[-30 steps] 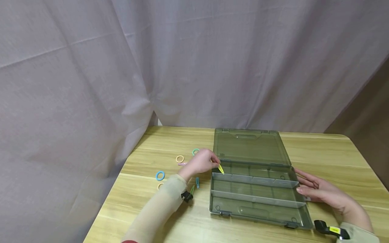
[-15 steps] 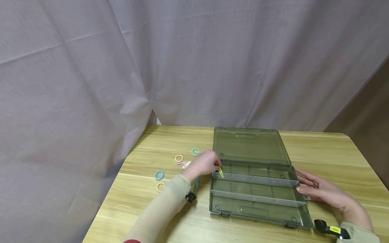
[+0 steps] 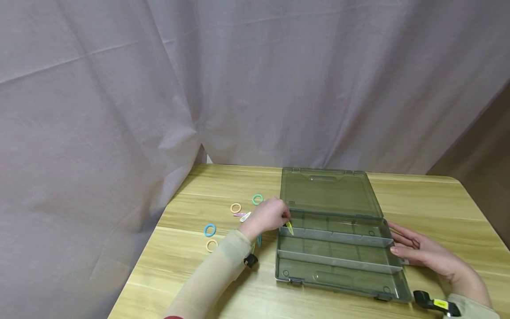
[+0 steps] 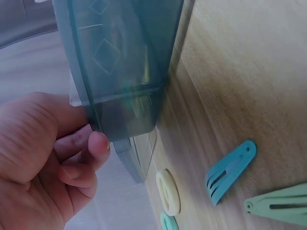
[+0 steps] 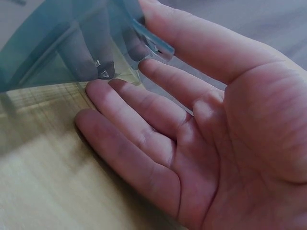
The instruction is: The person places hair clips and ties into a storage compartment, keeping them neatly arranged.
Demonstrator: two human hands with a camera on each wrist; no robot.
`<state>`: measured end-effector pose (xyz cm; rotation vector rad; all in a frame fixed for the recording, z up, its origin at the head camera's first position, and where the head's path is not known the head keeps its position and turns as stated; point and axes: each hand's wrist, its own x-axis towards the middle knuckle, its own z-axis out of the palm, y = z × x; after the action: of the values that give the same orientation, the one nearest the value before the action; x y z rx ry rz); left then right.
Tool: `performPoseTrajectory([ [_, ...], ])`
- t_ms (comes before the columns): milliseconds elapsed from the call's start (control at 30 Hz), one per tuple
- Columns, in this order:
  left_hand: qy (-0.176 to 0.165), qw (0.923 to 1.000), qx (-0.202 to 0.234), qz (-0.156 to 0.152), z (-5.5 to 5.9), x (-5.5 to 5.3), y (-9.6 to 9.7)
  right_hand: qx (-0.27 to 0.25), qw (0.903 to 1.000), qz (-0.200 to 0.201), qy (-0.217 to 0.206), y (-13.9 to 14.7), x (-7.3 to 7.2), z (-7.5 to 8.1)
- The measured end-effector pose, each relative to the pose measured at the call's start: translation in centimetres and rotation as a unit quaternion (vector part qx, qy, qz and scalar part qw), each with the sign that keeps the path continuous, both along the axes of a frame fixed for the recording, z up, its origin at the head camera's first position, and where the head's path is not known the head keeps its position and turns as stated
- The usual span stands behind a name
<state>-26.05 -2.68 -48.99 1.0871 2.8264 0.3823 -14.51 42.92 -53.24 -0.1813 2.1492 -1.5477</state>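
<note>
My left hand (image 3: 268, 216) pinches a yellow hair clip (image 3: 290, 229) over the left end of the open grey-green compartment box (image 3: 334, 278). The clip hangs below the fingertips, beside the rear divider (image 3: 338, 236). In the left wrist view, the fingers reach over the box's end wall (image 4: 115, 52), and yellow shows faintly through it. My right hand (image 3: 430, 256) is at the box's right end, thumb at the rim and fingers extended along the wall. A blue hair clip (image 4: 230, 170) and a green hair clip (image 4: 283, 205) lie near the left wrist.
A white hair clip (image 3: 245, 216) and a pink hair clip (image 3: 238, 215) lie left of the box. Around them are a blue ring (image 3: 205, 231), a green ring (image 3: 253, 200) and two pale orange rings. The box lid (image 3: 326, 190) lies folded back toward the curtain (image 3: 279, 88).
My left hand has shifted slightly right, and the yellow hair clip has dropped a little lower at the divider. The white hair clip has come into sight. The right hand stays put.
</note>
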Motion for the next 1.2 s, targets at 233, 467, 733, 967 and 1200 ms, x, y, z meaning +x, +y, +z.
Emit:
performPoseTrajectory([
  [233, 0.003, 0.9999, 0.016, 0.000, -0.1, 0.1, -0.1, 0.001, 1.0000, 0.000, -0.005, 0.1, -0.2, -0.2],
  [467, -0.006, 0.9999, 0.014, 0.005, -0.1, 0.1, -0.1, 0.001, 1.0000, 0.003, -0.008, 0.0, -0.1, -0.1],
  [733, -0.017, 0.9995, 0.024, 0.010, -0.1, 0.0, -0.2, -0.011, 0.9999, 0.002, 0.000, -0.1, -0.1, -0.2],
  [967, -0.025, 0.9991, 0.035, 0.003, -0.3, -0.2, -0.6, -0.028, 0.9996, 0.008, -0.003, -0.1, -0.4, -0.3],
  [1200, -0.063, 0.9933, 0.096, -0.019, -0.6, -0.5, -1.4, -0.024, 0.9996, 0.010, -0.009, 0.1, -0.2, -0.4],
])
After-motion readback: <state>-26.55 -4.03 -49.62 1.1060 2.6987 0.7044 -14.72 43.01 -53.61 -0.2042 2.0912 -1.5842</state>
